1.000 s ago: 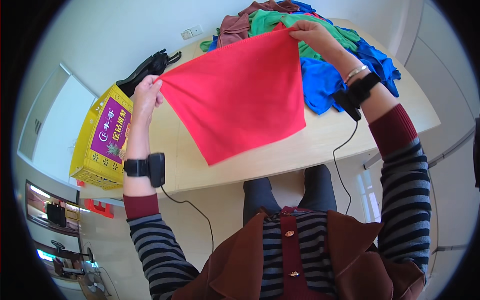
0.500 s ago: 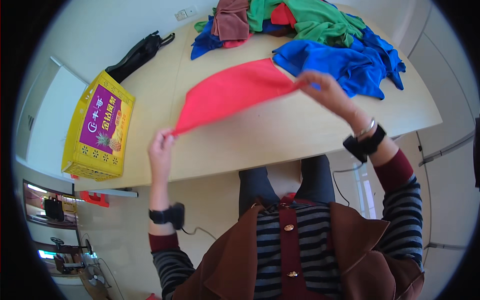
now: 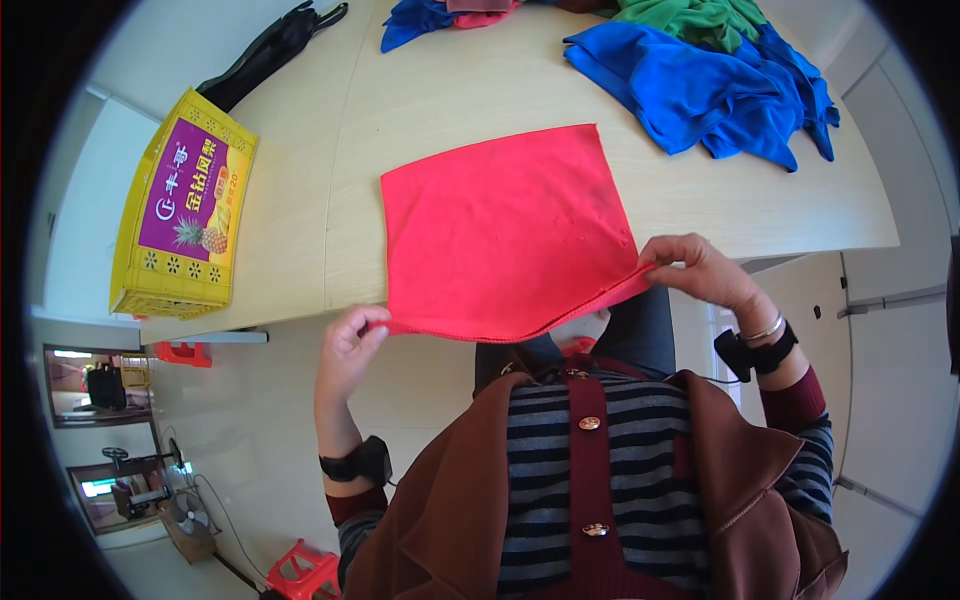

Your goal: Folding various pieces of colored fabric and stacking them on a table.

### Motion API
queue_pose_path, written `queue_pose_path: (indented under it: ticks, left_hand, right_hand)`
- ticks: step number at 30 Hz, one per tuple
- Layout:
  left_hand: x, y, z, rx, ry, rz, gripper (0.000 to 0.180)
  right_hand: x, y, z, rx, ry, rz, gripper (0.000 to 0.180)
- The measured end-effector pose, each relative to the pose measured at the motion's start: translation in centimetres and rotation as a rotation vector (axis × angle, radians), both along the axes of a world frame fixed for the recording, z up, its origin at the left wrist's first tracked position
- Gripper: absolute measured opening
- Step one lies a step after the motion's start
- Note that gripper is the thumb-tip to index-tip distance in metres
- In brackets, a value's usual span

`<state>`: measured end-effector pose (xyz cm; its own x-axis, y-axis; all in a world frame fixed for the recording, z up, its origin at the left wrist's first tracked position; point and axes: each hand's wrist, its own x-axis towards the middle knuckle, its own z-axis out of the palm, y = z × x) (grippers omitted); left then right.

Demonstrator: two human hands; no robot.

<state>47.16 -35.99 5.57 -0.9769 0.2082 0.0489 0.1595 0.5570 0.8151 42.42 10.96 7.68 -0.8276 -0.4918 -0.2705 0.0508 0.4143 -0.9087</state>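
Note:
A red square cloth [image 3: 505, 235] lies mostly flat on the pale table, its near edge hanging past the table's front edge. My left hand [image 3: 350, 350] pinches the near left corner. At the near right corner, my right hand [image 3: 700, 272] grips the cloth between thumb and fingers. Between my hands the near edge sags a little and curls up toward the right. Small wrinkles or marks show near the cloth's right side.
Blue cloths [image 3: 690, 90] and a green cloth [image 3: 690, 20] lie heaped at the table's far right. A yellow crate [image 3: 175, 290] stands at the left end, with a black bag [image 3: 265, 60] behind it. On the floor at lower left is a red stool [image 3: 305, 570].
The red cloth has come down from the air onto the table and toward me. Both hands have moved nearer my body, still holding its two near corners.

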Motion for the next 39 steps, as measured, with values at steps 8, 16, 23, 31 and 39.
queue_pose_path:
  ticks: [8, 16, 23, 31, 39]
  left_hand:
    - [-12.7, -0.3, 1.8, 0.250, -0.070, 0.145, 0.011]
    - [-20.4, -0.2, -2.9, 0.364, -0.278, 0.231, 0.011]
    - [-20.4, -0.1, -4.8, 0.303, -0.189, 0.424, 0.022]
    - [-11.8, 2.5, -3.8, 0.290, -0.171, 0.448, 0.049]
    - [-9.1, 4.5, -5.5, 0.314, 0.159, 0.541, 0.044]
  right_hand:
    - [-12.4, -2.2, 1.3, -0.094, 0.032, -0.179, 0.013]
    - [-18.1, -3.8, -3.6, 0.037, -0.072, -0.370, 0.014]
    - [-18.4, -5.2, -3.1, 0.167, -0.063, -0.447, 0.023]
    - [-10.4, -4.0, -1.7, 0.027, -0.245, -0.537, 0.048]
    - [-6.5, -5.7, -4.8, -0.077, 0.123, -0.661, 0.042]
